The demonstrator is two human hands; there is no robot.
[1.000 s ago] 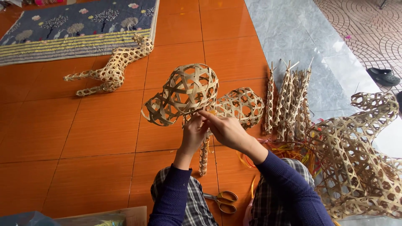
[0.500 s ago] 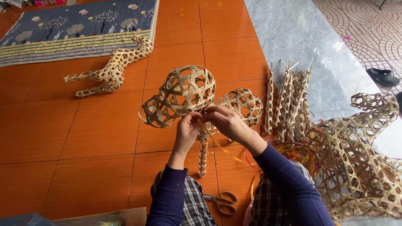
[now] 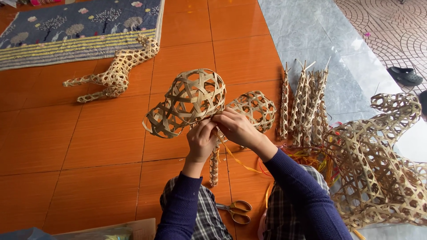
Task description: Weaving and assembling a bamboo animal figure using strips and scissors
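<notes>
- You have a woven bamboo form point(image 3: 189, 101) lifted above the orange tiled floor point(image 3: 102, 146), straight in front of you; its open lattice is rounded like a head, with a narrower open end pointing left.
- Your left hand point(image 3: 201, 141) is closed around the lower edge of that form, fingers curled on the strips.
- Your right hand point(image 3: 238, 128) pinches shut on a thin orange strip point(image 3: 233, 156) just where it meets the weave; the strip trails down to your right.
- Just behind your right hand sits a second, smaller woven ball point(image 3: 255, 109), and a narrow woven leg point(image 3: 214, 164) hangs below your hands.
- A pair of scissors point(image 3: 235, 211) with orange handles lies on the floor between your knees.
- To your right, a bundle of woven spikes point(image 3: 307, 102) lies on the floor, and beyond it a large woven body point(image 3: 378, 164).
- Far left, a small woven animal figure point(image 3: 113, 73) lies beside a patterned rug point(image 3: 80, 29).
- A dark sandal point(image 3: 404, 75) sits on the grey paving, well apart.
</notes>
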